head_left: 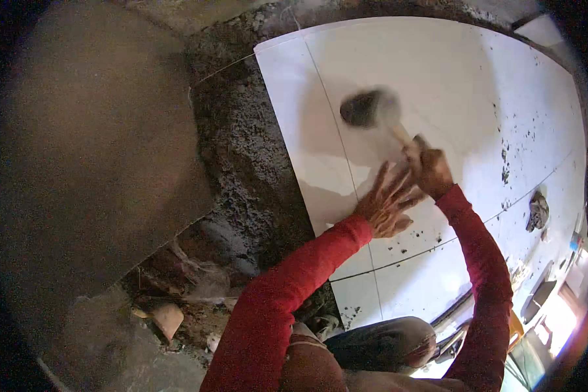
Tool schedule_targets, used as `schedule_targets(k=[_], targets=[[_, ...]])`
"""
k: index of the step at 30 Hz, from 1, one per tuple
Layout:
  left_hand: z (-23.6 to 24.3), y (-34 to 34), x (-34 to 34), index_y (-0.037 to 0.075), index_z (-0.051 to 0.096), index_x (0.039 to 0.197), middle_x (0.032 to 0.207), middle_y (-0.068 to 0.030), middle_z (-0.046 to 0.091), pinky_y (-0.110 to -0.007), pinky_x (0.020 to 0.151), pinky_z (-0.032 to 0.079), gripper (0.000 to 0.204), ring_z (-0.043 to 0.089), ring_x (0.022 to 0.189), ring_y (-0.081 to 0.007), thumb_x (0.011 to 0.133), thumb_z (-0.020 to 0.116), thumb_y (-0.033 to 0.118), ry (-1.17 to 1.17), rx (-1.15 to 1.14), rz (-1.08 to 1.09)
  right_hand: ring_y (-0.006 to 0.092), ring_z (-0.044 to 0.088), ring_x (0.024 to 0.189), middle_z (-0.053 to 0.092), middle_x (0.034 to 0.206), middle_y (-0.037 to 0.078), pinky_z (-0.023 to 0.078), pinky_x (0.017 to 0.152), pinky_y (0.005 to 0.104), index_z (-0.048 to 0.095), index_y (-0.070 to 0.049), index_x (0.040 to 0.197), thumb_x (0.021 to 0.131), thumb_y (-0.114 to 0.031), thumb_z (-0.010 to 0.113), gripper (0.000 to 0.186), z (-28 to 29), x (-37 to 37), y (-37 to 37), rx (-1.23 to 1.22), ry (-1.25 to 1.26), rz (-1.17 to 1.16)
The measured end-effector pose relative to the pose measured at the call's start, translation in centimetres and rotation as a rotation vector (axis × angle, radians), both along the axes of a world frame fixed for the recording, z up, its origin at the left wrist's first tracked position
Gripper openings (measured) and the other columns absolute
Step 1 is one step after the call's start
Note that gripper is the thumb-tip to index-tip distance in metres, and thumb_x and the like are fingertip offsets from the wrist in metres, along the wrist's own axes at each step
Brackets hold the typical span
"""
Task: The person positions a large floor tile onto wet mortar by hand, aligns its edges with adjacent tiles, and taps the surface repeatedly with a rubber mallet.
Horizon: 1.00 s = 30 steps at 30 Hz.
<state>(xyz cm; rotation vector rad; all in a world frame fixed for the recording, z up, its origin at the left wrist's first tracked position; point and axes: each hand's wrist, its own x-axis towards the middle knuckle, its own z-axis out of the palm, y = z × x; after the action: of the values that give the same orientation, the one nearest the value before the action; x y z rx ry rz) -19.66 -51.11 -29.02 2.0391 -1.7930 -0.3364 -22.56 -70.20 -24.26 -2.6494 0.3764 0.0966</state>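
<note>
Right hand (430, 166) grips a mallet (374, 109), left hand (389, 204) spreads open on white tile (438, 65); likely tamping, next needing even blows.

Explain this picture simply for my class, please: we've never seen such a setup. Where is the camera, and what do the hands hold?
There is no robot here, only a person's two bare hands below red sleeves. The single picture comes from a wide fisheye camera worn on the head, looking down, so straight edges bend near the rim. The right hand grips a mallet with a dark, blurred head. The left hand holds nothing, its fingers spread over white tiles. Dark crumbs and a crumpled grey thing lie on them. Left of the tiles is rough dark material.
</note>
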Motion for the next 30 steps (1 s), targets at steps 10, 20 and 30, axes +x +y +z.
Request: schedule_targets(k=[10,20,30], targets=[[0.7,-0.2,0.3,0.034,0.034,0.162,0.171,-0.0163,0.016,-0.071,0.122,0.004,0.083,0.009,0.158,-0.0420,0.091,0.045,0.076,-0.077,0.040,0.106,0.0391,0.071,0.071,0.069,0.076,0.020,0.055,0.061,0.0453,0.057,-0.004,0.132,0.105,-0.041,0.058,0.047,1.5,3.3,0.4,0.218,-0.213,-0.231],[0.2,-0.2,0.2,0.031,0.036,0.161,0.171,-0.0184,0.015,-0.070,0.123,0.004,0.085,0.010,0.157,-0.0439,0.089,0.047,0.076,-0.072,0.035,0.068,0.0373,0.070,0.067,0.069,0.082,0.022,0.053,0.057,0.0442,0.060,-0.003,0.120,0.102,-0.033,0.060,0.035,0.2,3.0,0.1,-0.089,-0.365,0.049],[-0.1,-0.2,0.1,0.029,0.037,0.161,0.169,-0.0200,0.021,-0.071,0.123,0.007,0.087,0.011,0.157,-0.0448,0.088,0.050,0.076,-0.029,0.006,0.059,0.0385,0.069,0.062,0.065,0.073,0.024,0.053,0.055,0.0441,0.061,0.000,0.108,0.102,-0.035,0.063,0.035,2.3,4.2,1.2,-0.199,-0.018,0.147]])
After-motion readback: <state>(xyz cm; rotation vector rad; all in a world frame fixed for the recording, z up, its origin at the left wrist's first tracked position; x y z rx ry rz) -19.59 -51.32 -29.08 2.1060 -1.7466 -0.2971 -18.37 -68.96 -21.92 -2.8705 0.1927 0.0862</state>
